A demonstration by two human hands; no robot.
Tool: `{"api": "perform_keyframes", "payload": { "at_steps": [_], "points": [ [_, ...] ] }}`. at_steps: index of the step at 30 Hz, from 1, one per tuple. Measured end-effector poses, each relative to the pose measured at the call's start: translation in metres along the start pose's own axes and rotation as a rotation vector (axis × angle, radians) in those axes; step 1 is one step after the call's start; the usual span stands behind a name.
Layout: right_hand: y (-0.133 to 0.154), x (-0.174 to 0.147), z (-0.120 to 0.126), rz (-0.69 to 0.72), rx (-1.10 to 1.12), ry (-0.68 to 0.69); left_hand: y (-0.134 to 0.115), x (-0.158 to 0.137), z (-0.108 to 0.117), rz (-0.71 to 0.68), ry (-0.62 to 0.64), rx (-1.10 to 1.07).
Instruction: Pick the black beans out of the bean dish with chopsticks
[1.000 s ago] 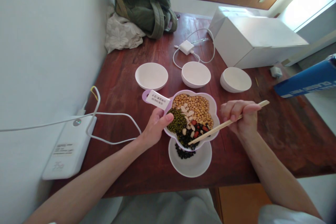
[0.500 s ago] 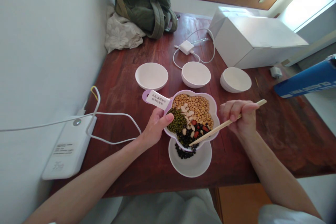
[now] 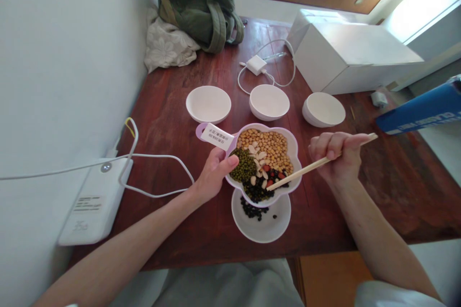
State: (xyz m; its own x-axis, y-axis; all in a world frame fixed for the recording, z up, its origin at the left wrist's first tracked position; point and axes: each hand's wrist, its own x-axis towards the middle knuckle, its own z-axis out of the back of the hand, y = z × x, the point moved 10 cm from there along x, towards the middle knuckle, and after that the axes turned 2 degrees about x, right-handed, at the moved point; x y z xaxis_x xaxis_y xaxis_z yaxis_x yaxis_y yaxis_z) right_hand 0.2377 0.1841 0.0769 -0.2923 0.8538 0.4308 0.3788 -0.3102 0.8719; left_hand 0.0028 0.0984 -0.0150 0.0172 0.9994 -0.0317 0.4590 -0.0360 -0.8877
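Observation:
My left hand [image 3: 215,172] grips a lilac-rimmed, flower-shaped dish [image 3: 297,151] with a labelled handle, its thumb over the rim. Inside lie yellow soybeans [image 3: 272,146], green mung beans [image 3: 243,165], black beans [image 3: 255,191], pale peanut halves and a few red nuts. Closed around wooden chopsticks [image 3: 310,168], my right hand [image 3: 336,158] is to the right of the dish, the tips among the black beans. Whether there is one stick or a pair pressed together is unclear. Under the dish's near edge stands a white bowl [image 3: 261,231] with black beans in it, partly hidden by the dish.
Beyond the dish three white bowls stand in a row: left [image 3: 208,104], middle [image 3: 269,102], right [image 3: 323,109]. A white power strip or adapter [image 3: 94,208] with a cable lies left. Behind are a charger [image 3: 256,64], a white box [image 3: 345,53], a green bag [image 3: 201,5]; right, a blue box [image 3: 421,105].
My right hand and the chopsticks have moved right and slightly away, the tips drawing back from the near rim. More black beans show in the near bowl, one lying apart.

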Motion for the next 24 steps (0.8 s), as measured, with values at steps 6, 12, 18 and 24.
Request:
{"api": "perform_keyframes", "payload": {
  "at_steps": [6, 12, 18, 24],
  "points": [
    [0.008, -0.002, -0.004, 0.041, -0.053, 0.027, 0.005, 0.000, 0.003, 0.008, 0.002, 0.001],
    [0.026, 0.005, 0.008, 0.082, -0.068, -0.005, 0.004, 0.002, 0.004, -0.020, 0.022, 0.002],
    [0.068, 0.011, 0.024, 0.153, -0.201, -0.069, -0.001, 0.003, 0.000, -0.035, 0.037, 0.008],
    [0.092, -0.003, 0.014, 0.157, -0.378, -0.027, -0.002, 0.003, -0.003, -0.022, 0.040, 0.012]
  ]
}}
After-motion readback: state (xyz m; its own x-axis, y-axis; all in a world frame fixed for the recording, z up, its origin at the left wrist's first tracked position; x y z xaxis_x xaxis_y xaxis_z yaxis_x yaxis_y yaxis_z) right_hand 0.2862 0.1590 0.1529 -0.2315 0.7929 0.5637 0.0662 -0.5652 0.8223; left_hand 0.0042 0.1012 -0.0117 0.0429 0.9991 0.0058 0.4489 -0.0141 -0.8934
